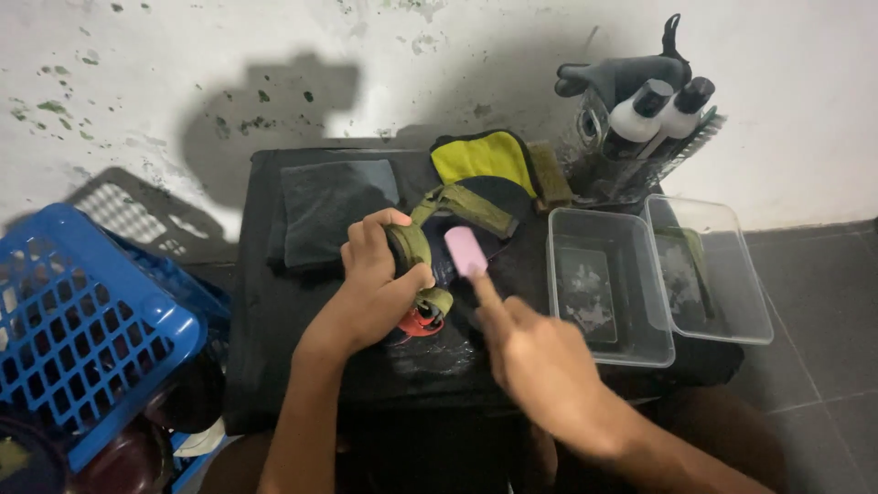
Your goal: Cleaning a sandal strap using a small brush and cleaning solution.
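Observation:
My left hand [373, 291] grips an olive-green strapped sandal [422, 249] with a dark sole and a red part at its lower end, holding it over the black table [274, 311]. My right hand [540, 361] holds a small pink block [465, 251], like an eraser or sponge, against the sandal's dark inner surface, with the forefinger stretched along it. The sandal's strap [471, 209] trails toward the back of the table.
A grey cloth [334, 206] and a yellow-and-black cloth [485, 157] lie at the table's back. Two clear plastic tubs [608, 288] [709, 270] stand at right. A holder with bottles, a brush and a dark glove [640, 119] is behind them. A blue basket [87, 334] is at left.

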